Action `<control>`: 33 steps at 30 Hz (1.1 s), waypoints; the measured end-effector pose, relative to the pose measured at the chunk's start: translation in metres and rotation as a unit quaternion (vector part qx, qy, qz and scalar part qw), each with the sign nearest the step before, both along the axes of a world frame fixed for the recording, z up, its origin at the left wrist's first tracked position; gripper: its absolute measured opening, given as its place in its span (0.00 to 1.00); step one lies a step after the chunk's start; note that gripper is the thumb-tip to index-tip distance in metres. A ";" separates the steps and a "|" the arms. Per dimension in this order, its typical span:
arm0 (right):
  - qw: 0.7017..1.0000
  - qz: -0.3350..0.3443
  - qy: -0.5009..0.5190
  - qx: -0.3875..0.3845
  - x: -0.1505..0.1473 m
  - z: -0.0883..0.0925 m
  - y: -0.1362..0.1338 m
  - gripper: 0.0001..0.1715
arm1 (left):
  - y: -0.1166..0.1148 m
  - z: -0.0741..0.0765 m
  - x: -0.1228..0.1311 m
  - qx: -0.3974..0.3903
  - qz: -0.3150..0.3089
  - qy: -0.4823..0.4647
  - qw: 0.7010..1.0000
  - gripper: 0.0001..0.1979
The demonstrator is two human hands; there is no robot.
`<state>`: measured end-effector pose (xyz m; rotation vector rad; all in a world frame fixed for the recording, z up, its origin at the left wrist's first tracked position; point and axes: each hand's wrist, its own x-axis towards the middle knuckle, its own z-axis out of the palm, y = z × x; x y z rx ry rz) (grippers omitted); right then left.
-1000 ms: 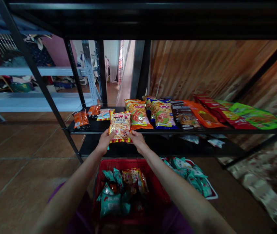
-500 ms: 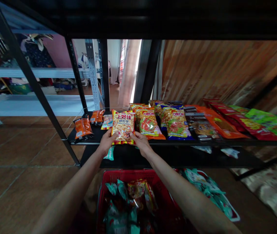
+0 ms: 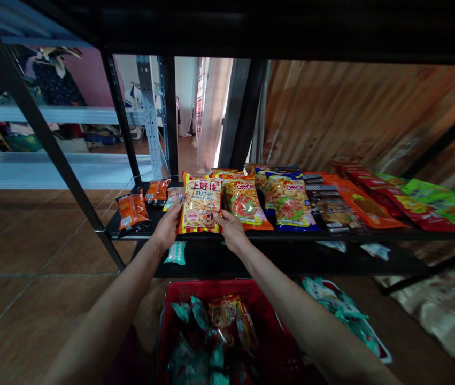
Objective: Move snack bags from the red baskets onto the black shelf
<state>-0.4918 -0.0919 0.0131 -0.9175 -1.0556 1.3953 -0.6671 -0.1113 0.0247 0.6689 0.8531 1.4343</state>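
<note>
A bag of prawn crackers [image 3: 200, 203], red, yellow and cream, leans upright at the front of the black shelf. My right hand [image 3: 230, 229] grips its lower right corner, thumb on the front and fingers behind. At the left edge of the bag, my left hand [image 3: 168, 223] is stretched forward with its thumb off the front; its fingertips are partly hidden. Just behind that hand lies a small pale packet [image 3: 174, 197]. Close on the right of the crackers stands an orange-edged snack bag [image 3: 244, 202].
Orange packets [image 3: 133, 209] lie at the shelf's left end. To the right come a blue-edged snack bag [image 3: 290, 200] and green bags [image 3: 444, 199]. Below are a red basket [image 3: 179, 291] of packets and a white-rimmed container [image 3: 385, 355]. A black post [image 3: 51, 144] rises at left.
My left thumb has come off the front of the cracker bag, and that hand has shifted left. The bag sits slightly further left and more upright. My right hand keeps its grip.
</note>
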 end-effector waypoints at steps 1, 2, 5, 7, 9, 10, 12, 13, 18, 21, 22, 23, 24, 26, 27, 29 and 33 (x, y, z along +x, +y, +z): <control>1.000 -0.004 -0.010 0.000 0.002 0.002 0.001 0.23 | 0.003 0.000 -0.001 -0.017 0.003 -0.002 1.000 0.20; 1.000 -0.011 -0.024 0.003 0.005 0.004 0.002 0.23 | 0.007 -0.001 -0.001 -0.033 0.015 0.001 0.999 0.17; 0.995 -0.044 -0.080 0.029 0.012 0.007 0.007 0.21 | 0.019 -0.004 0.001 -0.064 0.088 0.038 0.993 0.09; 0.990 -0.065 -0.111 0.049 0.016 0.007 0.009 0.20 | 0.026 -0.005 0.002 -0.056 0.145 0.077 0.985 0.08; 0.986 -0.080 -0.127 0.068 0.021 0.006 0.009 0.19 | 0.033 -0.002 0.003 -0.031 0.184 0.109 0.976 0.07; 0.984 -0.086 -0.132 0.078 0.023 0.005 0.009 0.19 | 0.036 0.000 0.003 -0.016 0.196 0.120 0.973 0.07; 0.981 -0.095 -0.142 0.095 0.026 0.003 0.008 0.19 | 0.041 0.005 0.002 0.017 0.212 0.134 0.968 0.07; 0.979 -0.099 -0.145 0.101 0.028 0.003 0.007 0.19 | 0.044 0.009 0.001 0.034 0.218 0.141 0.965 0.06; 0.984 -0.105 -0.094 0.108 0.029 0.003 0.006 0.16 | 0.054 0.027 -0.002 0.104 0.207 0.183 0.956 0.05; 0.987 -0.112 -0.061 0.100 0.029 0.006 0.007 0.18 | 0.059 0.040 -0.003 0.123 0.202 0.173 0.956 0.03; 0.987 -0.118 -0.053 0.098 0.029 0.007 0.006 0.18 | 0.061 0.044 -0.003 0.126 0.205 0.166 0.956 0.03; 0.987 -0.123 -0.047 0.095 0.029 0.008 0.006 0.19 | 0.063 0.049 -0.003 0.129 0.208 0.158 0.957 0.03; 0.987 -0.126 -0.044 0.092 0.029 0.009 0.006 0.19 | 0.066 0.053 -0.004 0.134 0.212 0.150 0.956 0.03; 0.987 -0.124 -0.045 0.091 0.028 0.012 0.005 0.19 | 0.071 0.062 -0.008 0.153 0.218 0.145 0.953 0.04; 0.988 -0.120 -0.046 0.091 0.027 0.013 0.005 0.19 | 0.073 0.066 -0.012 0.166 0.222 0.150 0.949 0.04; 0.989 -0.104 -0.051 0.090 0.024 0.013 0.006 0.18 | 0.076 0.071 -0.023 0.188 0.242 0.169 0.937 0.05; 0.992 -0.071 -0.082 0.071 0.012 0.008 0.012 0.21 | 0.074 0.061 -0.053 0.176 0.305 0.220 0.910 0.06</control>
